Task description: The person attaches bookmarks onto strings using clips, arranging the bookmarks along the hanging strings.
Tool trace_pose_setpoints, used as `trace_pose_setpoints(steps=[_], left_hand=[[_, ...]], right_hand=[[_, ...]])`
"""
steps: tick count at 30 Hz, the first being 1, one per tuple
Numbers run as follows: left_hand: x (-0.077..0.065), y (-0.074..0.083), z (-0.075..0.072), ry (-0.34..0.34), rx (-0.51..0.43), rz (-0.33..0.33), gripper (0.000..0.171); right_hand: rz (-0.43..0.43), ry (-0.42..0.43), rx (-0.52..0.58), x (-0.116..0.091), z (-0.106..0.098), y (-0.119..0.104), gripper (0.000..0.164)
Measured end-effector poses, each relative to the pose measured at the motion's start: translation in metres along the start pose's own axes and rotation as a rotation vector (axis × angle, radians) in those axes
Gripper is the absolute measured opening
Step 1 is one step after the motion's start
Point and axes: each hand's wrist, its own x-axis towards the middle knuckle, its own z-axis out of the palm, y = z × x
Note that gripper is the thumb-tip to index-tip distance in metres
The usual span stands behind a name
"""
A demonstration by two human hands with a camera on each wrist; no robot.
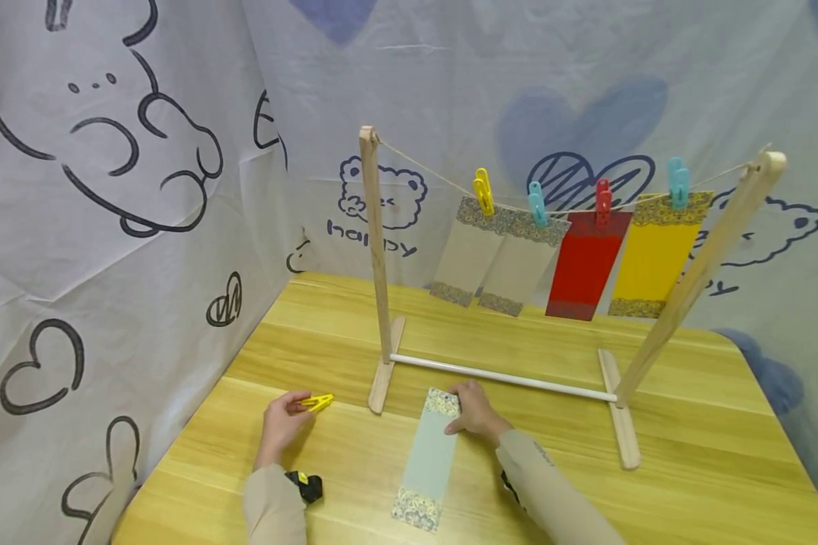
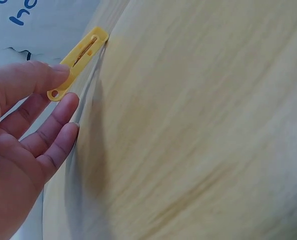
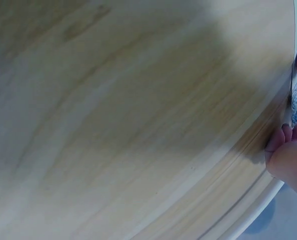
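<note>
My left hand [image 1: 286,425] pinches a yellow clothespin [image 1: 319,403] by its handle end, between thumb and fingers. In the left wrist view the clothespin [image 2: 81,61] points away from the hand, its spring showing; the other fingers are loosely bent. A pale green paper strip [image 1: 429,454] with lace-patterned ends lies on the table before me. The thumb and fingertips of my right hand [image 1: 476,412] are at its upper right edge, the thumb apart from the fingers. I cannot tell whether they grip the paper. Only part of that hand [image 3: 291,157] shows in the right wrist view.
Beyond my hands stands a wooden frame [image 1: 376,250] with a white crossbar [image 1: 504,375] and a sagging string. From it hang two beige papers, a red paper [image 1: 588,265] and a yellow paper [image 1: 660,257], held by clothespins. Patterned cloth [image 1: 450,91] borders the table [image 1: 300,325].
</note>
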Motion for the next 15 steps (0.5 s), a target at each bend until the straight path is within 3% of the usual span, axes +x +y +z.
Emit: trace_pose_setpoints(steps=[4,9,15], left_hand=[[-0.0003,0.0009,-0.0001,-0.004,-0.011,-0.003,0.034],[0.0008,0.0015,0.0002,-0.015,-0.023,-0.019,0.035],[0.0012,0.0018,0.0021,-0.007,-0.014,0.017,0.031]], right_hand=[[-0.025,0.027,0.025,-0.0005,-0.0016,0.0011,0.064],[-0.069,0.042,0.153,-0.0015,-0.0056,0.0031,0.065],[-0.028,0.054,0.262,-0.0037,-0.0102,0.0052,0.064]])
